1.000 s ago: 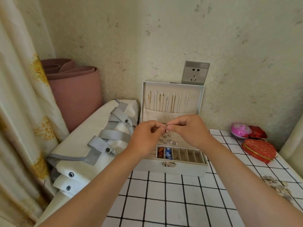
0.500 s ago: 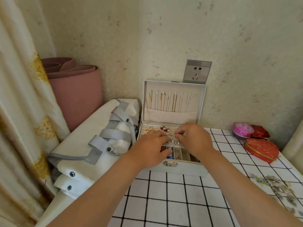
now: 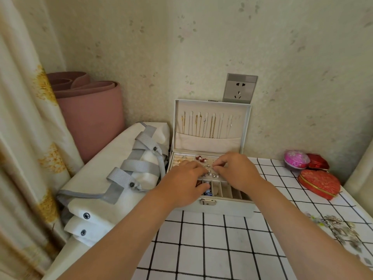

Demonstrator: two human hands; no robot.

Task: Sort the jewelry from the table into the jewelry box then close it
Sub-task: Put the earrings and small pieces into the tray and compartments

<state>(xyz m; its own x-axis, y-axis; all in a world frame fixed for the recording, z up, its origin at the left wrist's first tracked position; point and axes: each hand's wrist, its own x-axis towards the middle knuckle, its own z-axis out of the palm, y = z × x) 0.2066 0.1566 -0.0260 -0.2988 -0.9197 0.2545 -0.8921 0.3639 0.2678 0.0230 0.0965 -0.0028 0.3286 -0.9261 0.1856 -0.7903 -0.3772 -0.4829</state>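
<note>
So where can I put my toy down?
Bare table: in front of the box, and between the box and the heart box. Crowded: the jewelry pile at the right edge, and the box, under the left hand and right hand.

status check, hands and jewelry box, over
Left hand and right hand both over open jewelry box, fingertips at the earring panel; held item too small to tell. Loose jewelry waits on table. Nothing blocking.
</note>
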